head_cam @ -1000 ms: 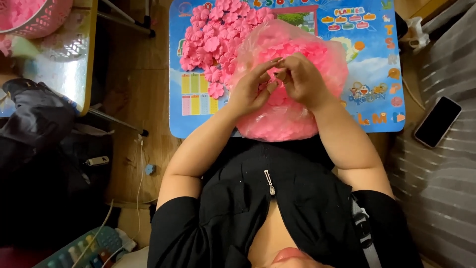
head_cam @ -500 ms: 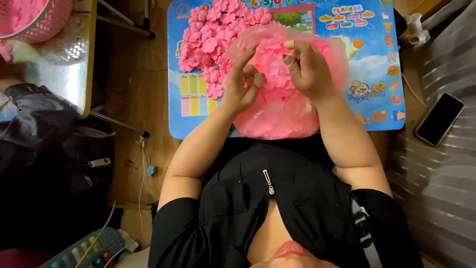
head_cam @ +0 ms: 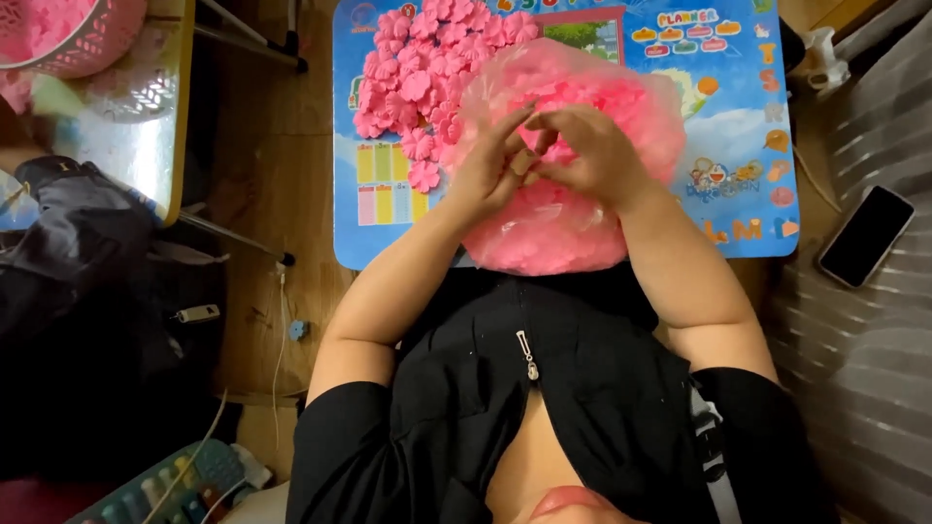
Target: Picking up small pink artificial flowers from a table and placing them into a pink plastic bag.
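A clear plastic bag [head_cam: 563, 223] stuffed with pink flower pieces rests on a small blue picture table [head_cam: 748, 146] in front of me. My left hand [head_cam: 490, 170] and my right hand [head_cam: 592, 146] meet above the bag, fingertips pinched together on something small that I cannot make out. A loose pile of pink flowers [head_cam: 417, 73] lies on the table to the left of the bag, just beyond my left hand.
A black phone [head_cam: 866, 236] lies on striped grey fabric at the right. A pink basket [head_cam: 68, 34] stands on a low metal table [head_cam: 136, 136] at the upper left. Dark cloth [head_cam: 87, 291], cables and a toy keyboard [head_cam: 175, 490] sit on the wooden floor at left.
Both hands spread apart onto the bag half a second ago, then came back together above it with fingertips touching.
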